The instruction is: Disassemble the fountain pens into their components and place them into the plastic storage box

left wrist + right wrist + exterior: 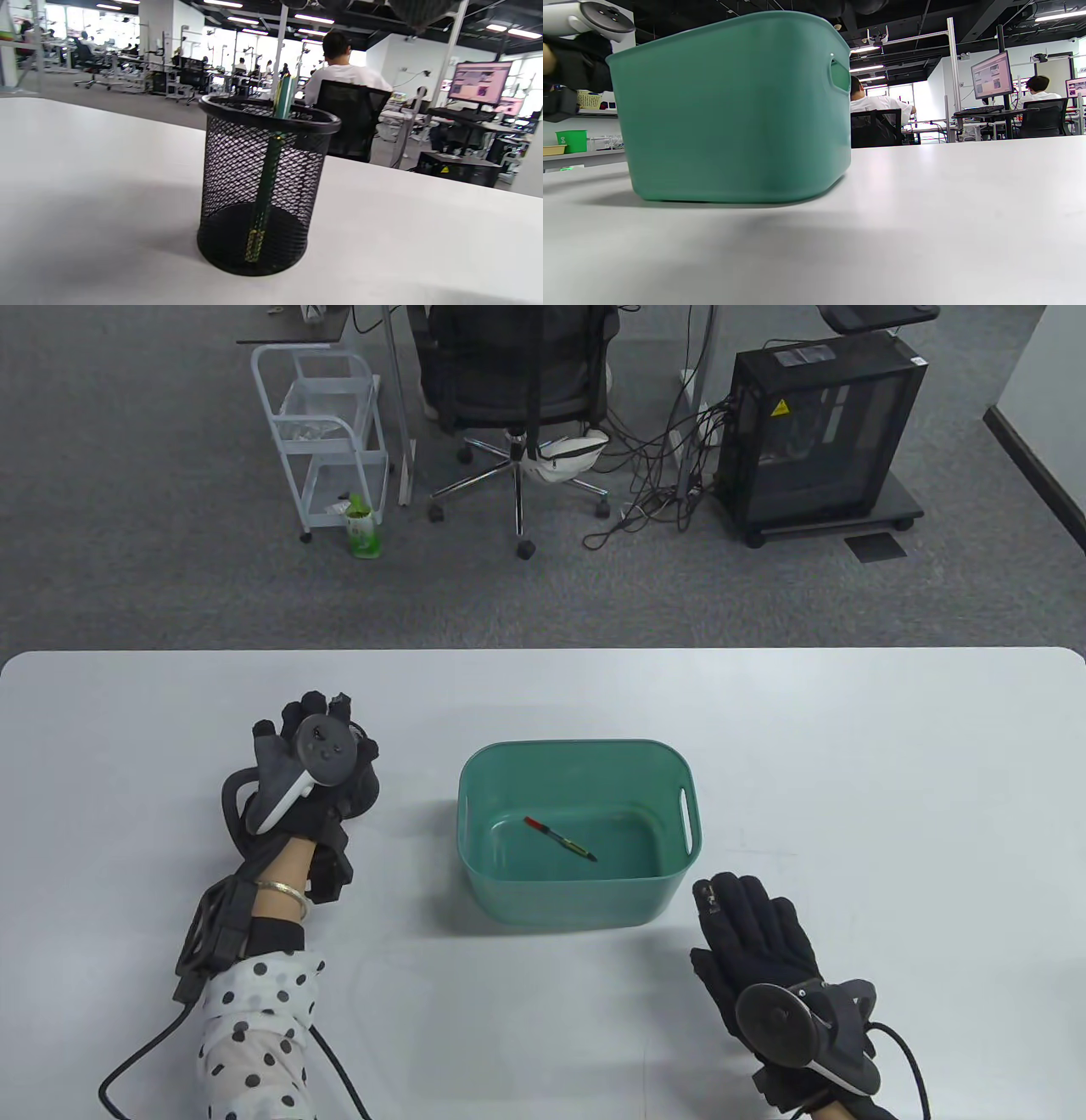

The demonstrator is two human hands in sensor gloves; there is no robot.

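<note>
table view shows a white counter (848,780) with a teal plastic storage box (579,899) near its middle. one pen part (560,839), thin, with a red end and a dark tip, lies slanted on the floor of the box. the right hand (759,946) rests flat on the counter just beside the near right corner of the box, its fingers straight and pointing away from the person, holding nothing. the left hand (314,768) is raised on the left side of the box, well apart from it; its fingers are bent forward under the tracker, and i cannot tell if they grip something. left wrist view shows a black mesh pen holder (263,186) standing upright on the counter, with a green fountain pen (271,169) leaning inside, its top above the rim. the hand itself does not appear in that view. right wrist view looks low along the counter at the outer wall of the box, with one handle slot on its right side.
</note>
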